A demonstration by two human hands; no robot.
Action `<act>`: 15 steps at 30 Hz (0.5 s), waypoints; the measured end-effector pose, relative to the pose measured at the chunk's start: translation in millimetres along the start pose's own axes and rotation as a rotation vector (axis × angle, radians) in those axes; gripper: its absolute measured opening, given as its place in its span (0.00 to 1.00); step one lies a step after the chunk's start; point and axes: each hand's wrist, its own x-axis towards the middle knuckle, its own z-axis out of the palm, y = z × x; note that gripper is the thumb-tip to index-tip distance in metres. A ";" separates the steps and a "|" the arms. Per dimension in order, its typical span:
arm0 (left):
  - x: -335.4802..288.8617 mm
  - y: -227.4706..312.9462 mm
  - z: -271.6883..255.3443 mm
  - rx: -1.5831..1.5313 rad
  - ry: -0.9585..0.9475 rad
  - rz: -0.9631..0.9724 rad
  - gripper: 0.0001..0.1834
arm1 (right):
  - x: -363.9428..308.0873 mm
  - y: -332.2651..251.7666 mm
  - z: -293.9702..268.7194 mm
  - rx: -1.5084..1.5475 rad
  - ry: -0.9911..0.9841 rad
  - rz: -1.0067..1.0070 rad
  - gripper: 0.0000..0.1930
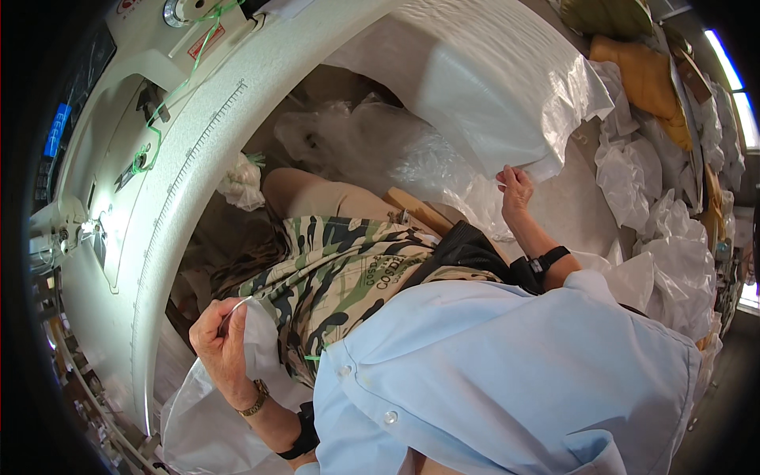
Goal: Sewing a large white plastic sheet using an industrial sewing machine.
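Both hands work off the surface [178, 206], clear of its long curved edge on the lap side. The left hand [218, 340] is nearly closed beside the lower stretch of that edge, thumb against curled fingers, pinching a thin rim of film; the translucent film [214, 408] hangs below it. The right hand [516, 190] stands well apart, out beyond the upper stretch of the same edge, with thumb and fingertips together at the lower border of the white sheet [507, 71], which spreads from the surface's upper end. Whether sheet and film are one piece cannot be told.

The sewing machine [150, 47] stands along the surface's far side, green thread [162, 111] trailing down its front. The camouflage apron [340, 269] covers the lap; loose clear plastic [427, 154] lies below the sheet.

Handling notes (judgement): the step looks like taking up the plastic by its edges. Best gripped right at the border, fingertips flat, tension light and even, since thin film probably creases or slips. The borders should be checked for doubled layers and kept off the loose plastic and thread.
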 end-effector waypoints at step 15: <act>-3.3 -4.1 -1.0 -0.040 -0.010 -0.012 0.07 | 30.7 -59.9 -7.2 -0.370 -0.116 -0.520 0.18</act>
